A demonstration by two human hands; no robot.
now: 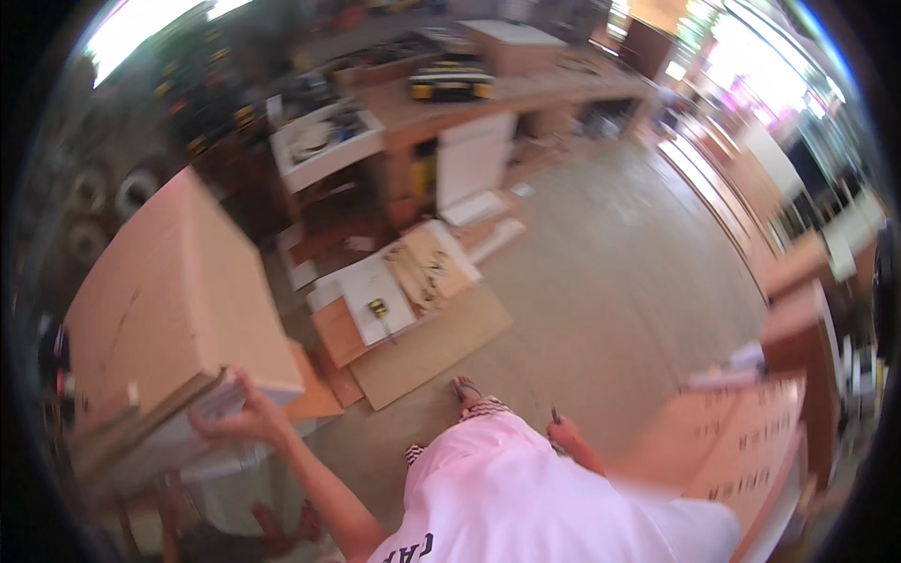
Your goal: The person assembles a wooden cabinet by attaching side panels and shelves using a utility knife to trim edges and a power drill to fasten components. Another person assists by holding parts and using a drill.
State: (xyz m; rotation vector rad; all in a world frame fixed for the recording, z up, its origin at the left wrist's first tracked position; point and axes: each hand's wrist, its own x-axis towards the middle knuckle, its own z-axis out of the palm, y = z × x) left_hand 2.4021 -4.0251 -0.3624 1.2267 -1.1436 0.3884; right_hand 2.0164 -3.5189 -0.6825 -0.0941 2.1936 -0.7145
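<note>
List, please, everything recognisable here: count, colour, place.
large box: one, light brown, left
workbench: one, brown, back
toolbox: one, black and yellow, on workbench
shallow tray: one, white, beside workbench
upright panel: one, white, at workbench's front
loose boards: several, white and brown, floor
tape measure: one, yellow and black, on loose boards
printed panel: at least one, brown, right
small object: one, dark, in right hand
shirt: one, whitish, lower edge
sandalled foot: one, dark-strapped, lower middle
left hand: one, bare, at large box's edge
right hand: one, bare, right of shirt
</note>
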